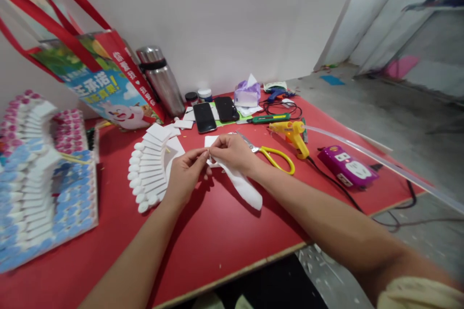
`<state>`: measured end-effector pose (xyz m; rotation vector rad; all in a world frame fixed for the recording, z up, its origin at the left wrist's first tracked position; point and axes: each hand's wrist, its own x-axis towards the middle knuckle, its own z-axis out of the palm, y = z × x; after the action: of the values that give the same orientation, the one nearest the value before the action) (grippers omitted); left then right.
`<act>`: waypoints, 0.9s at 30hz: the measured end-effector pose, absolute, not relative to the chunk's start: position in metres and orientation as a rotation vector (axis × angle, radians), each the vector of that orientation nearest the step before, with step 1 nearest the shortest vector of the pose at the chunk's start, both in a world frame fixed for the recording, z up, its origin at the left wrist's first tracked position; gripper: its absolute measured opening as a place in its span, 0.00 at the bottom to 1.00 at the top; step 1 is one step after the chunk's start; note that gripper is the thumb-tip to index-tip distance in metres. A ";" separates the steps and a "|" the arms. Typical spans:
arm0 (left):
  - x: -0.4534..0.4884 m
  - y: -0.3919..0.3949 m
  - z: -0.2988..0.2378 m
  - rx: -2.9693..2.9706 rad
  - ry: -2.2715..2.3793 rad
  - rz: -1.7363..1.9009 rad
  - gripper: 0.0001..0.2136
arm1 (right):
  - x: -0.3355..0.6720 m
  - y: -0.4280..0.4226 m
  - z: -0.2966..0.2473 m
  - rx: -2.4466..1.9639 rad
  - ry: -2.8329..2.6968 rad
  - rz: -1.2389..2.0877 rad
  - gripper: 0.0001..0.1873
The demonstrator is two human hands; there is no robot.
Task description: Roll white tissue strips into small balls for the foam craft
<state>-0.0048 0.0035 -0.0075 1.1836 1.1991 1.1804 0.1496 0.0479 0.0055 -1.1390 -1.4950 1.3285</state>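
Both hands meet over the middle of the red table, fingertips almost touching. My right hand (234, 152) is closed in a pinch on one end of a long white strip (243, 187), soft like paper or cloth. The strip's loose end hangs toward the table's front edge. My left hand (188, 168) pinches at the same end, where the fingers hide the exact shape. Left of my hands lies a white fan-shaped craft piece (154, 166) with round white tips. Just right of my right hand are scissors (277, 158) with yellow handles.
A yellow glue gun (292, 134) and a purple power socket (346, 166) with cables lie to the right. Phones (205, 117), a green cutter (270, 119) and a steel flask (163, 82) stand or lie behind. Blue-and-white craft pieces (74, 193) and a bag (105, 87) fill the left.
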 end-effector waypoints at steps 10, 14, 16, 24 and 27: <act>-0.011 0.007 -0.009 1.298 1.176 1.200 0.09 | 0.154 0.051 0.006 -0.966 -1.538 1.435 0.07; -0.013 0.007 -0.009 1.413 1.208 1.243 0.08 | 0.156 0.050 0.008 -0.971 -1.597 1.415 0.08; -0.014 0.006 -0.010 1.455 1.234 1.222 0.09 | 0.156 0.050 0.008 -0.991 -1.659 1.344 0.08; -0.015 0.005 -0.010 1.872 1.356 1.182 0.12 | 0.155 0.052 0.004 -1.118 -1.855 1.088 0.08; -0.016 0.006 -0.009 1.876 1.362 1.146 0.12 | 0.155 0.052 0.004 -1.096 -1.786 1.206 0.08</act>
<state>-0.0157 0.0055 -0.0091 1.8763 1.3622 1.1460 0.1553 0.0517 0.0041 -1.0965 -1.7857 1.2058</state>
